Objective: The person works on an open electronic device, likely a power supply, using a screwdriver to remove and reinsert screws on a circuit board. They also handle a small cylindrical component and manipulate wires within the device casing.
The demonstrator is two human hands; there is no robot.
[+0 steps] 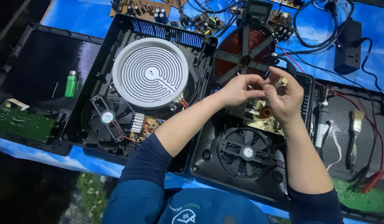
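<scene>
Both my hands meet above the open black cooker case (208, 137) on the right. My right hand (286, 99) grips a small clear vial with a brass-coloured cap (282, 81). My left hand (237, 89) pinches the same vial from the left, fingertips against those of the right hand. Just under the hands lie a yellowish circuit board (258, 116) and a round black fan (246, 152). Behind them sits a copper-red induction coil (244, 52).
A second open case on the left holds a white ribbed heater disc (150, 72) and a fan (107, 118). A green lighter (70, 83) and green board (22, 122) lie far left. A soldering iron (322, 120), brush (357, 122), red probes (372, 180) and power strip (347, 45) lie right.
</scene>
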